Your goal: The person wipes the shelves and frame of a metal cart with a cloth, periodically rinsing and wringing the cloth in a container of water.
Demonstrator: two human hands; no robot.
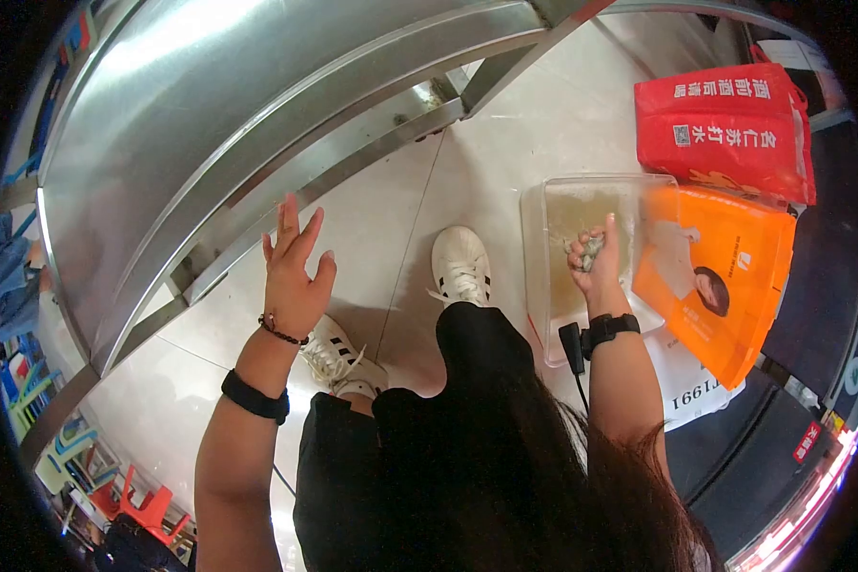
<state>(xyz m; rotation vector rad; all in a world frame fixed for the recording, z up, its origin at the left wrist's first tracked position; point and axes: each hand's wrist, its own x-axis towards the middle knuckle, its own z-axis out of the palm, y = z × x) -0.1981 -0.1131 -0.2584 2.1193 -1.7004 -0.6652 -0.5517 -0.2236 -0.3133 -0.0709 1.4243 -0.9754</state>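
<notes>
My right hand [597,267] is curled round a handful of small grey, glistening pieces [589,250] that look like raw shrimp, thumb held up. It is above a clear plastic tub [536,262] with cloudy, brownish liquid [562,212] inside. My left hand [294,267] hangs free with its fingers spread and nothing in it. Nearest to that hand are the lower rails of a steel table [248,162]. A wristband is on each of my arms.
Right of the tub lie an orange bag [725,276] and a white printed sheet [691,386]; a red bag [720,129] stands behind. Dark cases [763,439] line the right side. My white shoes [460,262] are on the tiled floor [391,210]. Coloured stools [148,505] appear at lower left.
</notes>
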